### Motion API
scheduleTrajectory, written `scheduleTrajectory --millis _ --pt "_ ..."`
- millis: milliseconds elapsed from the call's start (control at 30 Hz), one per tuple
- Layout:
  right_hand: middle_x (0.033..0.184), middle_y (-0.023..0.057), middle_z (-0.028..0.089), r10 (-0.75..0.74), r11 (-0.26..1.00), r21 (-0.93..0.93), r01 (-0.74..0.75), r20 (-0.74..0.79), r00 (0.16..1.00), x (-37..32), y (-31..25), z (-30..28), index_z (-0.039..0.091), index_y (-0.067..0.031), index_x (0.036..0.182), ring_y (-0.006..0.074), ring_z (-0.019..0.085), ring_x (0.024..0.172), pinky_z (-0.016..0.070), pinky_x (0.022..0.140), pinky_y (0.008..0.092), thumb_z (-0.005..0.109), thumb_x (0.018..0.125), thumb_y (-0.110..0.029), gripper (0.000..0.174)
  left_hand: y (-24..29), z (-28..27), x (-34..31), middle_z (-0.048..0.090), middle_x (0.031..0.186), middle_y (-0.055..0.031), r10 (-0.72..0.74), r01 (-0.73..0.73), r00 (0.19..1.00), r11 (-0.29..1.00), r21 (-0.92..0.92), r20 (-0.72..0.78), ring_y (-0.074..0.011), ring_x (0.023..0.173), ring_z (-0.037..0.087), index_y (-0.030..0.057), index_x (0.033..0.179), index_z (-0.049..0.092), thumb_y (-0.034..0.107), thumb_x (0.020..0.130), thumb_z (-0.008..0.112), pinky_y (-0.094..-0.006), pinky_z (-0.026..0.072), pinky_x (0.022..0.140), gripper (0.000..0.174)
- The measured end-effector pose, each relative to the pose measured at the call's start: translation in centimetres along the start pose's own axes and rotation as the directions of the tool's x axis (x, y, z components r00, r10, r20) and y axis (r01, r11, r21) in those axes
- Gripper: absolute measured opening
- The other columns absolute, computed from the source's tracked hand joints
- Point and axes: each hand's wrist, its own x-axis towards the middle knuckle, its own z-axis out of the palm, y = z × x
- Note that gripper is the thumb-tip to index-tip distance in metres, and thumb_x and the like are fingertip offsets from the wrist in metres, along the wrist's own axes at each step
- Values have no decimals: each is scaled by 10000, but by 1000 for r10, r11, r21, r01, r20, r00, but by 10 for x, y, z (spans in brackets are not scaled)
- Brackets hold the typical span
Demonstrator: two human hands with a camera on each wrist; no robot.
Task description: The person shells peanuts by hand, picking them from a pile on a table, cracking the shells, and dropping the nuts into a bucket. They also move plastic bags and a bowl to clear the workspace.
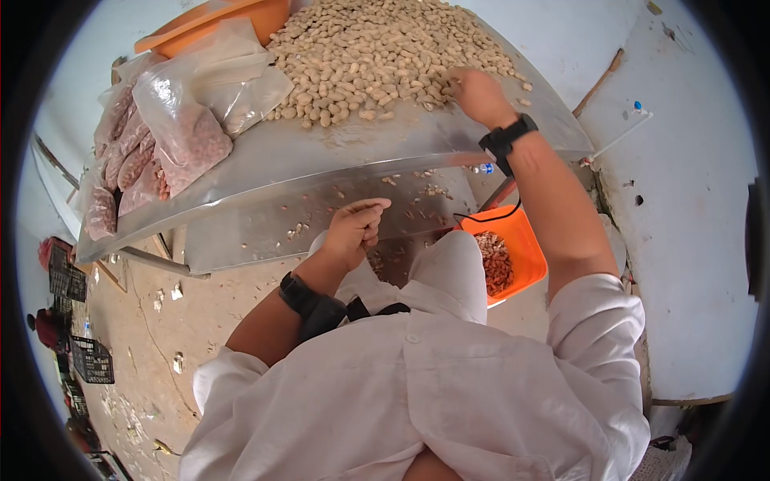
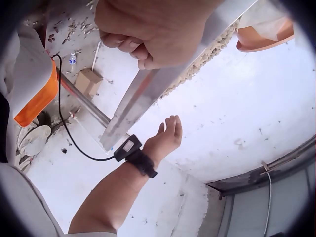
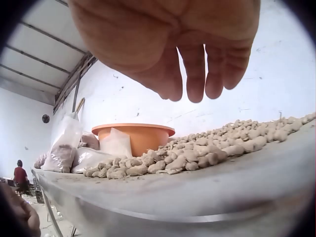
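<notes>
Metal tabletop (image 1: 333,160) across top of frame, peanuts (image 1: 389,48) heaped upper centre. Right hand (image 1: 484,98) at heap's lower right, fingers loosely extended, nothing seen gripped. Left hand (image 1: 353,232) curled mid-frame; cannot tell whether it holds anything. Likely step: gathering peanuts; next move calls for right hand closing on some.

Both hands (image 2: 153,37) near the metal table (image 2: 132,104)
</notes>
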Motion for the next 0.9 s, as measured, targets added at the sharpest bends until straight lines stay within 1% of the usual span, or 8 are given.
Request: scheduleTrajectory --millis 133,233,433,533,633,733,833,900 --pt "894 175 625 99 988 -139 -68 231 968 21 16 24 645 -46 879 352 593 836 473 725 419 518 728 -41 197 3 -2 -2 426 619 33 2 -2 1000 1000 3 6 -60 501 361 15 1048 587 100 862 547 -203 292 462 209" --pt "890 190 622 102 978 -207 -28 356 929 25 20 23 650 -56 893 353 594 853 474 743 414 525 730 -40 206 2 -3 -2 420 615 35 3 -3 1000 1000 -18 20 -62 502 358 16 1044 589 101 861 550 -204 290 463 205" --pt "973 196 607 103 982 -177 -59 254 962 16 34 24 655 -71 929 347 591 883 477 758 395 522 728 -16 246 -2 3 0 412 601 35 -19 19 1000 1000 -15 11 -64 497 355 12 1024 591 99 857 558 -207 285 456 191" --pt "922 208 617 103 978 -197 -75 139 985 13 35 24 639 -48 982 340 592 890 458 777 383 486 698 53 338 -2 4 1 412 597 36 -28 28 1000 1000 -11 13 -63 491 351 12 1019 592 104 855 563 -209 282 452 190" --pt "891 202 617 95 987 -148 -55 277 956 13 46 24 636 -40 959 342 593 865 458 765 384 493 707 30 298 -3 3 1 414 596 38 -34 34 999 999 -7 22 -62 488 350 15 1016 594 108 853 569 -210 280 450 190" --pt "904 164 625 132 977 -201 -75 283 950 12 50 22 657 -74 859 340 593 847 474 730 399 522 710 -5 213 -2 5 1 416 597 39 -39 39 999 999 -4 25 -60 489 353 18 1014 597 108 854 569 -209 281 451 185" --pt "877 158 628 89 982 -186 -41 258 962 7 49 13 663 -95 860 332 588 786 475 721 381 551 700 -34 205 1 5 1 419 599 40 -22 22 1000 1000 6 22 -57 490 355 16 1013 598 105 858 567 -209 283 453 182" --pt "846 138 639 123 992 -16 -123 227 966 5 43 5 654 -72 888 285 596 737 479 709 350 566 737 -46 177 5 4 1 420 600 42 5 -6 999 1000 17 36 -55 491 357 12 1017 595 103 860 566 -209 283 453 184"
